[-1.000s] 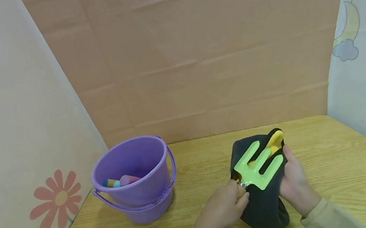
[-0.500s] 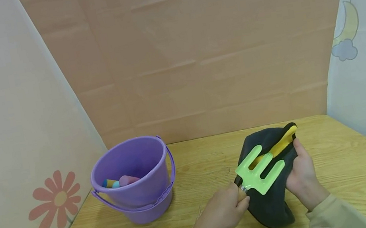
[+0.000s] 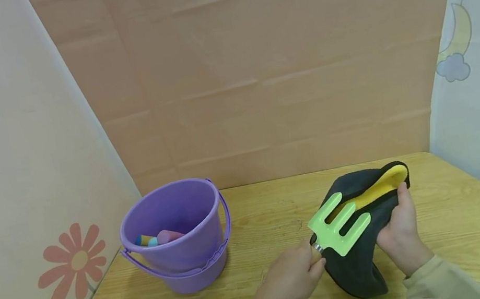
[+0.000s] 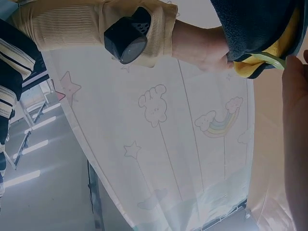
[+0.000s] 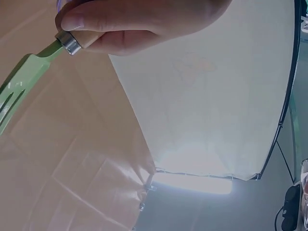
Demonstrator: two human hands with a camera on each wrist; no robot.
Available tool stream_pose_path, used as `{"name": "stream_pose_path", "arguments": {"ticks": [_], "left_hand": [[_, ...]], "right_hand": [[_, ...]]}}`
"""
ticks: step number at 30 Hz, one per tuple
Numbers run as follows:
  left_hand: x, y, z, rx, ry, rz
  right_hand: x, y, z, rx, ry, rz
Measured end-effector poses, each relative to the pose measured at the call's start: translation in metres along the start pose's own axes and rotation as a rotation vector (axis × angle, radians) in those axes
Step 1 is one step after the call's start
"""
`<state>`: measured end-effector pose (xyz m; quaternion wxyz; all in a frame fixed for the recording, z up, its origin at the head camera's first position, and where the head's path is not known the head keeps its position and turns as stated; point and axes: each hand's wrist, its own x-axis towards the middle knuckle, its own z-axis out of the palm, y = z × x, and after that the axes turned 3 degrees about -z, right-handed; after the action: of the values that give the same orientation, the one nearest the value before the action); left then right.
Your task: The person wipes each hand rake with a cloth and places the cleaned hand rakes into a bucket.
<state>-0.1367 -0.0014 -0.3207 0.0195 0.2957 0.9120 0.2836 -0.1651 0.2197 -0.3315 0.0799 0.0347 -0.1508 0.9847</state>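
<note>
My left hand (image 3: 287,276) grips the wooden handle of a light green garden hand fork (image 3: 339,230) with three tines. In the right wrist view, its thumb and fingers close round the handle of the fork (image 5: 29,77). My right hand (image 3: 402,236) holds the far edge of a dark soft fabric pouch (image 3: 359,262) with a yellow lining, thumb in front, other fingers hidden behind it. The pouch's mouth gapes along a yellow strip. In the head view, the fork's tines overlap the pouch, close by that opening. The left wrist view shows the pouch (image 4: 255,24) at the top right.
On the left of the wooden table (image 3: 260,215) stands a purple bucket (image 3: 186,256) with its handle folded down. A blue-yellow piece (image 3: 146,240) and a pink piece (image 3: 168,235) lie inside it. A brown sheet (image 3: 269,70) hangs behind, with pale patterned panels at both sides.
My right hand has moved right with the pouch's edge, and the pouch has tilted right and gapes wider, baring more yellow lining. The fork has stayed nearly in place.
</note>
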Motion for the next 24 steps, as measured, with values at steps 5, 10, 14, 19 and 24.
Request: {"name": "stream_pose_path", "arguments": {"ticks": [5,10,14,19,24], "left_hand": [[-0.001,0.002,-0.004,0.038,0.050,-0.020],[0.000,0.005,-0.007,0.004,0.036,-0.035],[0.001,0.006,-0.008,0.000,0.066,-0.001],[0.002,0.009,-0.009,-0.046,0.091,0.024],[0.003,0.011,-0.010,-0.040,0.114,0.014]], "right_hand": [[0.002,-0.002,0.000,-0.070,0.032,0.022],[0.000,0.004,-0.001,-0.110,-0.054,0.071],[-0.004,0.011,-0.001,-0.166,-0.114,0.078],[-0.009,0.020,-0.001,-0.163,-0.225,0.175],[-0.011,0.027,-0.002,-0.274,-0.243,0.248]]}}
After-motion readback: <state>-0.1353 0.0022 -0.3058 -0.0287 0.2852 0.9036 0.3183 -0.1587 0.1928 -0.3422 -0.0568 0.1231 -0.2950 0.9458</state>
